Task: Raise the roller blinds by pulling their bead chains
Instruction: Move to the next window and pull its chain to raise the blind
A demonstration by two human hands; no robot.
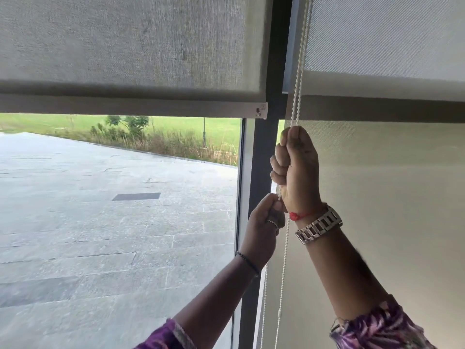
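A white bead chain [299,71] hangs in two strands beside the dark window post. My right hand [297,165] is closed around the chain at mid height, fist upright. Just below it, my left hand [264,222] pinches the chain between thumb and fingers. The chain continues down past my wrists to the bottom edge. The left roller blind [125,46] is raised, its bottom bar [136,107] about a third of the way down. The right side shows a raised grey blind [390,41] over a cream blind [390,197] that covers the lower window.
A dark vertical window post [261,172] separates the two panes. Through the left glass lie a paved terrace [100,222] and a strip of grass with shrubs [163,137]. A metal watch sits on my right wrist.
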